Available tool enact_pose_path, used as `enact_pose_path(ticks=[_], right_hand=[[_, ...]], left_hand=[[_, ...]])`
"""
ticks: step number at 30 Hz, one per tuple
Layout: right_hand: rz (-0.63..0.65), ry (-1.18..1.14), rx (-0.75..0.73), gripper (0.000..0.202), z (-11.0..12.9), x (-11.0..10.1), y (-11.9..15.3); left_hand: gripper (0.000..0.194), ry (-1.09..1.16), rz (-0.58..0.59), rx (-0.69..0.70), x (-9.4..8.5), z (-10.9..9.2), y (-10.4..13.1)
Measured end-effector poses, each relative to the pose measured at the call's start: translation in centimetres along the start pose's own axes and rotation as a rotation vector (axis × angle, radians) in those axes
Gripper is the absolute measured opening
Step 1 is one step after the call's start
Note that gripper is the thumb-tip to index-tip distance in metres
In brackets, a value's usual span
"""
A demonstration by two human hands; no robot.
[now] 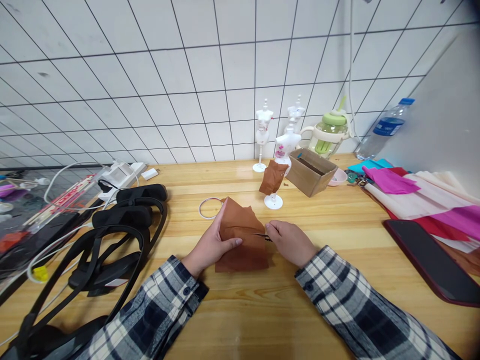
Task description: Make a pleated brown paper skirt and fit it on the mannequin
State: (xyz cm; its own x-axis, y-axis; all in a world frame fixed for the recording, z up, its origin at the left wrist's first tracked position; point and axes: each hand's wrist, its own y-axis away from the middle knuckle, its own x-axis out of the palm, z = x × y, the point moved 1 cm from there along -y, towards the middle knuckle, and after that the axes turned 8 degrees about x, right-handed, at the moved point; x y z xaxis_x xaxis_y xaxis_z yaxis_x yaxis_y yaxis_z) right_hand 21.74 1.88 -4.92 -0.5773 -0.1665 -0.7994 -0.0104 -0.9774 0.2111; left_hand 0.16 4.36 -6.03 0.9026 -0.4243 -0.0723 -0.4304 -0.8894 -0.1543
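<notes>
My left hand [210, 248] grips a piece of brown cloth [243, 255] at its left side, thumb on top and fingers underneath. The cloth is creased across its middle and raised at its upper part. In my right hand [290, 242], closed at the cloth's right edge, is a pair of small scissors [259, 234]; their slim blades point left over the cloth and the handles are hidden by my fingers. Just behind the cloth lies a thin white ring [210, 200]. A small white dress form [287, 145] stands beyond, with another brown cloth piece [273, 177] around its lower part.
Two more dress forms [263, 127] stand by the tiled wall. Right of them are a cardboard box [313, 175], a green-lidded cup [332, 130], a water bottle [386, 130], coloured fabrics [423, 192] and a phone [431, 257]. Black headsets [129, 220] and cables occupy the left.
</notes>
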Motion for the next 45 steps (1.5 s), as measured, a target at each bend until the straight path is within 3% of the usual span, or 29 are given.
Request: enact_pose_path(ticks=[17, 31, 45], right_hand=[[-0.025, 0.021, -0.010, 0.038, -0.12, -0.36, 0.04], [-0.023, 0.086, -0.013, 0.038, -0.19, -0.48, -0.05], [-0.012, 0.007, -0.007, 0.039, -0.93, -0.25, -0.62]], left_hand=[[0.114, 0.021, -0.030, -0.027, 0.32, -0.28, 0.05], [0.113, -0.086, -0.020, -0.026, 0.20, -0.59, 0.15], [0.113, -0.115, -0.021, -0.013, 0.11, -0.42, 0.05]])
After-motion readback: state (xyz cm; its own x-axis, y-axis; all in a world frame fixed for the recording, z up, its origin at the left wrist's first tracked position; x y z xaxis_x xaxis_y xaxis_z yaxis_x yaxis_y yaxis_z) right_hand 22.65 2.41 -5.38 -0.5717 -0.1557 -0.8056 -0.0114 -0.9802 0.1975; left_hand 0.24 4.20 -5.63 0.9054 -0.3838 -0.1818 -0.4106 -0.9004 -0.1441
